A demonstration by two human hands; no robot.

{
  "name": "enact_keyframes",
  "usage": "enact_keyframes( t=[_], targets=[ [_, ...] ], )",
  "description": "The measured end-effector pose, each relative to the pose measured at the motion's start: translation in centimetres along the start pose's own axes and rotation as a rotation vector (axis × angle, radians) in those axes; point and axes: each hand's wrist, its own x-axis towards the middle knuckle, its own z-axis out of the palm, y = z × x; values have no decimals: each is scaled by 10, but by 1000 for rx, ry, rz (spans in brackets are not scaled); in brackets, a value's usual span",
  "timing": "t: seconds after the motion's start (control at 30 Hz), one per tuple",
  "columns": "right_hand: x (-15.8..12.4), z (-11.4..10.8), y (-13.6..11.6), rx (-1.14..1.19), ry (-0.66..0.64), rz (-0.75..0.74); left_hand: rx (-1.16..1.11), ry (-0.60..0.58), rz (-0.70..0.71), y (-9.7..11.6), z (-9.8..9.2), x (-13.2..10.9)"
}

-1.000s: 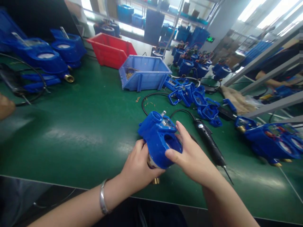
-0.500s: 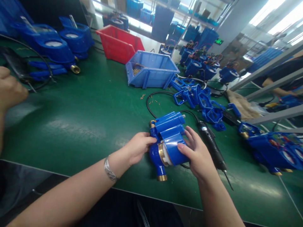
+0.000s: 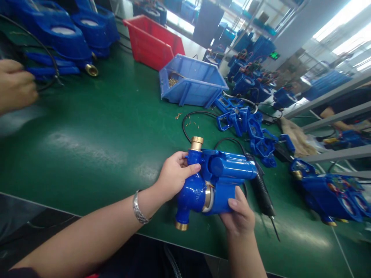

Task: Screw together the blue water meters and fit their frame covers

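Both of my hands hold a blue water meter (image 3: pixel 194 193) with brass threaded pipe ends, tilted on its side over the green table. My left hand (image 3: pixel 175 173) wraps round the pipe body below the upper brass end, thumb on top. My right hand (image 3: pixel 239 212) grips the blue housing from below, its thumb on the side. Between body and housing shows a brass and white ring. Just right of the meter lies a black electric screwdriver (image 3: pixel 262 189), its bit pointing toward me; the housing covers part of it.
Small loose screws (image 3: pixel 188 119) lie beyond the meter. A light-blue bin (image 3: pixel 193 90) with screws and a red bin (image 3: pixel 150 44) stand behind. Blue plastic frames (image 3: pixel 246 123) are heaped at right, near more meters (image 3: pixel 327 189). Another person's hand (image 3: pixel 17 85) is at far left.
The water meter has been turned in my hands, so its pipe body and upper brass end face me more. My right hand has shifted lower under the housing. The view has moved slightly.
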Motion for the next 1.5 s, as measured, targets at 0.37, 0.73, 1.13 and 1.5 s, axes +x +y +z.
enact_keyframes(
  t=[0.37,0.73,1.13,1.5],
  targets=[
    [-7,5,20,-92,34,111,225,23,144,-2,-7,-11],
    [-8,-2,34,-85,43,134,458,-82,379,6,-7,-29],
    [-8,-8,29,-59,-2,165,657,-106,568,6,-12,-35],
    [9,10,30,-64,-19,184,678,-101,544,5,-9,-39]
  ],
)
